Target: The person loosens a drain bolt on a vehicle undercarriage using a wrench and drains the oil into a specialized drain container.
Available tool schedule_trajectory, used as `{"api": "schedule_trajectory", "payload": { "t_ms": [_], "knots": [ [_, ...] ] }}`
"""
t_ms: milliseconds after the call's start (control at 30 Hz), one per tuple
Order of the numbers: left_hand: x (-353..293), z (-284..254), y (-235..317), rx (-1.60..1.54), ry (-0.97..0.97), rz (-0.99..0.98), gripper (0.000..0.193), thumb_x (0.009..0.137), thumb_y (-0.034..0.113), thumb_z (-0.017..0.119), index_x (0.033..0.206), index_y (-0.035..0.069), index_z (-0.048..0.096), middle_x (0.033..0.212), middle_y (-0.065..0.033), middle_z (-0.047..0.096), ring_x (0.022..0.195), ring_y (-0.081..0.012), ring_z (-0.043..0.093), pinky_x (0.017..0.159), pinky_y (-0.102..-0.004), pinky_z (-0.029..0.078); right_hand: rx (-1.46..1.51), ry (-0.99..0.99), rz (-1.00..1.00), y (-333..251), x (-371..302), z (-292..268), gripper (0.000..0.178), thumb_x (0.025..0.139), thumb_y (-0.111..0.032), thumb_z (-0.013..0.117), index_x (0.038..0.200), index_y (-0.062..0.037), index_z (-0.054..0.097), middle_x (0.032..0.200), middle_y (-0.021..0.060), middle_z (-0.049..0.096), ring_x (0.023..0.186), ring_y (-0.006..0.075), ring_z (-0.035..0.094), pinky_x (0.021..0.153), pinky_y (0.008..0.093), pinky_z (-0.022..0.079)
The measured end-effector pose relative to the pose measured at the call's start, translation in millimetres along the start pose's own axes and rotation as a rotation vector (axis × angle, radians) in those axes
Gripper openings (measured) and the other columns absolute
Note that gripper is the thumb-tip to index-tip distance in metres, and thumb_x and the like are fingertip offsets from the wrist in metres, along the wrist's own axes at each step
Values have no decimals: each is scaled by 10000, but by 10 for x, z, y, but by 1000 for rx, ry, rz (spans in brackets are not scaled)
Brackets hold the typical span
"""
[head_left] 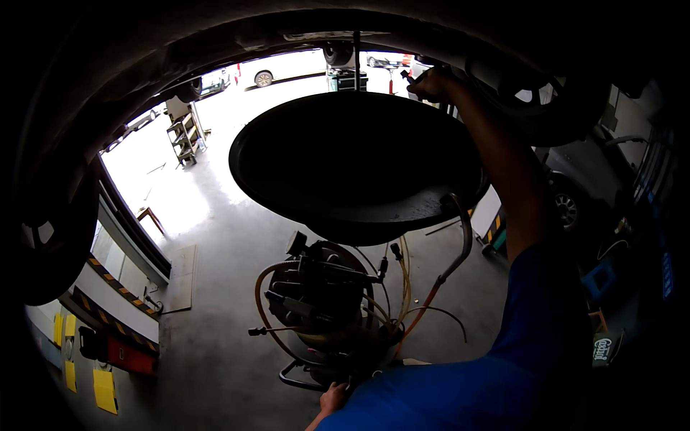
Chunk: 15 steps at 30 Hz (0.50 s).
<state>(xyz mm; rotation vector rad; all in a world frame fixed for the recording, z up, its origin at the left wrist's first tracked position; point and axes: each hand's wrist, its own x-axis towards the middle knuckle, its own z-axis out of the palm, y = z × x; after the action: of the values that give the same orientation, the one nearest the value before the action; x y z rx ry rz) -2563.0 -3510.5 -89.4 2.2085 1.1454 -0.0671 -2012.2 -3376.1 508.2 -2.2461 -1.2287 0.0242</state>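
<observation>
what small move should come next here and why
Probably nudge the black basin forward a little: the raised right hand, with a small dark item, appears beyond its far side, and the left hand is low by the machine beneath.

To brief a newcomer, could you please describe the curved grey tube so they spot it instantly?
Find the wide black basin in the upper centre. At its lower-right rim, the curved grey tube arches down. Unlike the thinner yellow hoses nearby, it turns orange below.
</observation>
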Motion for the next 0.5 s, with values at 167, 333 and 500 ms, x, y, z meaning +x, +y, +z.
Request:
{"api": "schedule_trajectory", "payload": {
  "t_ms": [167,333,500],
  "knots": [
    [-59,-76,49,4,20,15,280,801,271,516,1055,222,623,1008,-69,585,797,-344,615,668,-464,486,-49,122,-78,8,-222,-6,364,747,-302,721,944,-2,660,714,44,614,585,96,528,569,247,455],
    [-79,-184,194,-10,2,10,266,811,275,515,1046,209,621,1057,-53,580,851,-329,608,706,-442,484,65,17,-78,123,-323,-98,343,750,-292,726,913,4,665,690,39,605,591,92,534,581,249,460],
    [-163,-102,249,-44,88,-32,250,818,272,523,1041,209,615,1131,-31,564,892,-317,601,713,-426,484,272,2,-100,207,-336,-24,304,748,-251,731,927,-14,667,720,52,630,604,95,578,600,226,496]
  ]
}}
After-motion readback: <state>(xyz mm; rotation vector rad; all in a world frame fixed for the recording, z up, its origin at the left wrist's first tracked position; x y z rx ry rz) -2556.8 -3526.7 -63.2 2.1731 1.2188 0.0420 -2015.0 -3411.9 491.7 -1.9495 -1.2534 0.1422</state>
